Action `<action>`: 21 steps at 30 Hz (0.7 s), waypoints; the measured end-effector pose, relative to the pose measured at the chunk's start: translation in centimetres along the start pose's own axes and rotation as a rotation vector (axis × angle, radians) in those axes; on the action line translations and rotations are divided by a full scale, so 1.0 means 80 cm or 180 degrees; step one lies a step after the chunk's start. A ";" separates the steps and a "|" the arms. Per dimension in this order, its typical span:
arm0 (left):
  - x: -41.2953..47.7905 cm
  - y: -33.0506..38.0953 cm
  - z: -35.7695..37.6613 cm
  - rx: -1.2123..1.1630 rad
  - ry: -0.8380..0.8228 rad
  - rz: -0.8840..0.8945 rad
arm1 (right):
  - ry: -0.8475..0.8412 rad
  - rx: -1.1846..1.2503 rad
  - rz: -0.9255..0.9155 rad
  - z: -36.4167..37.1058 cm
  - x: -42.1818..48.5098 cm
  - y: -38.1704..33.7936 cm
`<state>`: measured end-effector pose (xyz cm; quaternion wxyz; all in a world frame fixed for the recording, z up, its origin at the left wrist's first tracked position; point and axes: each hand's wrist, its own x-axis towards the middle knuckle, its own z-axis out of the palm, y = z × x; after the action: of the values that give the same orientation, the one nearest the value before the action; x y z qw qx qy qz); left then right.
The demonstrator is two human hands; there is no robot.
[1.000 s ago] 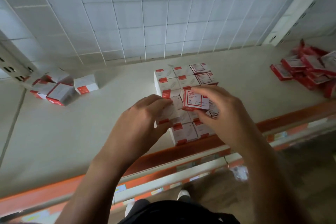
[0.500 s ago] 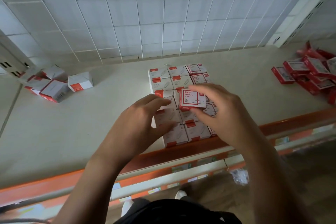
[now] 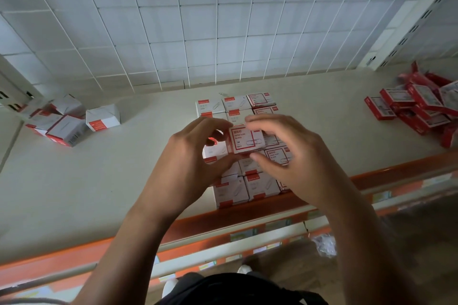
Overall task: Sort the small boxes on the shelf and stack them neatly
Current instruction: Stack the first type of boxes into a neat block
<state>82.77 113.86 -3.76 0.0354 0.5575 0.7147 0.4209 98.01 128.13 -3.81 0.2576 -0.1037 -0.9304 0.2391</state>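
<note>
While the right hand [image 3: 292, 156] is pinching the red-framed box [image 3: 245, 140] between its curled fingers [image 3: 267, 121] on the far edge and its thumb on the near edge, the left hand [image 3: 188, 156] is curling around the left end of the same box, with the forefinger at the far corner and the thumb at the near corner. Both hands are therefore gripping one box. It is hanging just above the middle of the stack [image 3: 247, 186], which is standing on the shelf [image 3: 99, 181] close behind the orange front rail [image 3: 396, 171].

I am judging that the step in hand is laying this box onto the upper layer. To do it well, the person is needing to hold the box level, printed face up like its neighbours, and to line up its edges with the box below before letting go. The red-framed boxes are seeming to sit on the right side of the stack and the plain white ones on the left, so the place should be matching the kind. Pressing down hard is risking to push the lower rows out of line.

Loose white boxes [image 3: 74, 124] are lying well apart at the left, and a pile of red boxes [image 3: 416, 111] is waiting at the right.
</note>
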 end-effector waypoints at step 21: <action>0.020 0.020 0.048 0.0442 0.0162 -0.0224 | 0.0063 -0.0307 0.0194 -0.038 -0.022 0.079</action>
<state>85.42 117.39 -4.53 -0.0067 0.5222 0.7620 0.3829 101.52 134.22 -5.39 0.2541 -0.1466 -0.9347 0.2006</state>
